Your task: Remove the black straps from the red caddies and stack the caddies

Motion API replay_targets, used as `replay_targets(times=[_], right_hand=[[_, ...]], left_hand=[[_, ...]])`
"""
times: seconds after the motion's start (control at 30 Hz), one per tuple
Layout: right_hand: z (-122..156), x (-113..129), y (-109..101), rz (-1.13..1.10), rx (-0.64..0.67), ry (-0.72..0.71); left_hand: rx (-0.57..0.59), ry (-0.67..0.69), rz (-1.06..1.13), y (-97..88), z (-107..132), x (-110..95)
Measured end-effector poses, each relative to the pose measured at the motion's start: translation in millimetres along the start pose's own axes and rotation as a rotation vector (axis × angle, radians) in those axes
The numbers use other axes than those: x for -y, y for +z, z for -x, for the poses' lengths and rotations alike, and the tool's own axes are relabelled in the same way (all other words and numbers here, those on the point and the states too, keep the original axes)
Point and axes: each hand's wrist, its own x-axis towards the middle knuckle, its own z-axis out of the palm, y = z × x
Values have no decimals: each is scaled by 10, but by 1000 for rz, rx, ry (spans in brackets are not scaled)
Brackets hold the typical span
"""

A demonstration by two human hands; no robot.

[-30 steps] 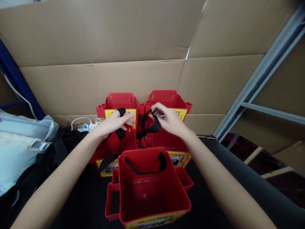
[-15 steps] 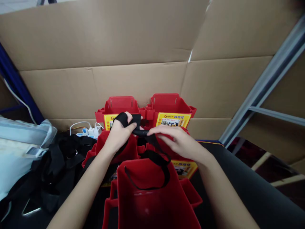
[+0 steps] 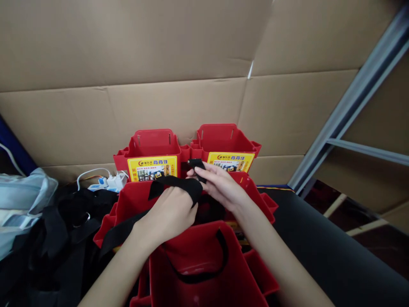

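Observation:
A black strap (image 3: pixel 179 184) lies over the back of my left hand (image 3: pixel 171 213), whose fingers curl down and are hidden; it trails off to the lower left. My right hand (image 3: pixel 219 185) pinches the strap's far end between fingertips, just above a red plastic bin (image 3: pixel 134 200). Closest to me stands another red bin (image 3: pixel 204 277) with a black handle loop across its opening. Two more red bins (image 3: pixel 153 143) with yellow labels stand at the back against the cardboard.
Cardboard sheets (image 3: pixel 159 64) wall off the back. A white power strip with cables (image 3: pixel 108 181) lies at the left beside a black bag and straps (image 3: pixel 64 221) and a pale blue bundle (image 3: pixel 22 200). A grey metal shelf frame (image 3: pixel 351 106) rises at the right.
Both hands have come closer together and nearer to me with the strap. My left hand now has the strap across its back; the right hand shifted to the strap's far end.

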Motion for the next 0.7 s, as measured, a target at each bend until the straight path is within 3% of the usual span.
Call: replay_targets(times=[0.1, 0.27, 0.33, 0.4, 0.5, 0.6, 0.7], right_hand=[[6, 70, -84, -115, -65, -173], [128, 283, -184, -249, -32, -366], [154, 325, -176, -258, 3, -427], [136, 325, -121, -205, 56, -446], [44, 308, 44, 46, 160, -383], [-28, 362, 207, 472, 222, -336], [22, 458, 216, 695, 331, -282]], left_hand=[[-53, -31, 190, -4, -4, -7], [-206, -247, 481, -111, -17, 36], [-142, -278, 589, -125, -22, 15], [-3, -290, 748, -111, -27, -26], [122, -336, 924, -82, -38, -73], [-20, -401, 1027, -109, -43, -66], [-309, -444, 1130, -204, -32, -30]])
